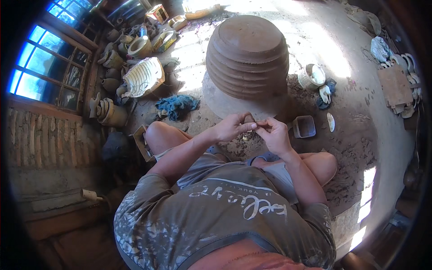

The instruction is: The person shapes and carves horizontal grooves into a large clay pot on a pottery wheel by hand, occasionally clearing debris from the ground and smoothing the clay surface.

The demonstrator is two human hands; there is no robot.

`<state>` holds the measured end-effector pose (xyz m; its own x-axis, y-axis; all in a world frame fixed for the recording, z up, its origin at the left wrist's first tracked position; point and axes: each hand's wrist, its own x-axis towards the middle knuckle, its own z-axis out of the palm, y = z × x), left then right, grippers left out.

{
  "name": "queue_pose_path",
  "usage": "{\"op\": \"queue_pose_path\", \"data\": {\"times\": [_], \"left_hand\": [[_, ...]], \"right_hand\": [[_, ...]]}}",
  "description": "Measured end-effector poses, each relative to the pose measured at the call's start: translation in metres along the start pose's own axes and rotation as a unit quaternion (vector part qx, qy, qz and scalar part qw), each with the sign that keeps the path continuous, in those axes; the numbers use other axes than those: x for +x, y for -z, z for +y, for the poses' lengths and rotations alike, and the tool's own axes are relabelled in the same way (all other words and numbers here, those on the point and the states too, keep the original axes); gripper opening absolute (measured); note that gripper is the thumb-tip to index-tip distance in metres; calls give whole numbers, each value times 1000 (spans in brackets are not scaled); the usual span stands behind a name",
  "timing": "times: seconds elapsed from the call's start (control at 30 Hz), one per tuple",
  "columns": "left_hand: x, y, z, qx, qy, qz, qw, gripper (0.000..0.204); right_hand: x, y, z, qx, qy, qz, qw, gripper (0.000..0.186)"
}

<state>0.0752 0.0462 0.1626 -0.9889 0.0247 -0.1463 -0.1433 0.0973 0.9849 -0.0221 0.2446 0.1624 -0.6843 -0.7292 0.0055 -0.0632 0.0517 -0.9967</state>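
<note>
My left hand (233, 128) and my right hand (275, 136) meet above my lap, fingertips pinched together. Whatever lies between the fingers is too small and hidden to make out. Just beyond them stands a large brown clay pot (247, 67), wide and ridged around its side, with a flat closed top. It rests on a round pale base (216, 96). To the right of my right hand is a small square plastic tub (304, 127). A pale oval piece (330, 122) lies on the floor beside that tub.
A white bucket (311, 76) with a dark cloth beside it stands right of the pot. At left lie a blue-green rag (177, 107), a ribbed white mould (144, 77) and several clay pots below the window (49, 58). Clay scraps litter the floor (355, 135) at right.
</note>
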Motion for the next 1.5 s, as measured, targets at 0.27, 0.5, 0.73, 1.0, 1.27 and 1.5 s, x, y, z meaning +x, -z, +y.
{"op": "queue_pose_path", "data": {"times": [0.27,0.5,0.73,1.0,1.27,1.5], "left_hand": [[7,-10,-116,546,-8,147,824,66],[11,6,-95,471,23,38,881,61],[-15,62,-10,18,-173,373,911,34],[89,141,116,29,-256,431,865,71],[121,158,97,35,-243,401,883,77],[120,166,101,-1,-267,321,909,61]], "right_hand": [[-7,28,-6,57,-23,109,992,21],[16,18,-23,73,73,154,983,26],[20,35,-40,36,54,152,986,22],[63,-2,-60,-89,203,251,942,13],[93,-9,-64,-231,300,238,895,12],[103,-22,-74,-267,312,247,878,18]]}}
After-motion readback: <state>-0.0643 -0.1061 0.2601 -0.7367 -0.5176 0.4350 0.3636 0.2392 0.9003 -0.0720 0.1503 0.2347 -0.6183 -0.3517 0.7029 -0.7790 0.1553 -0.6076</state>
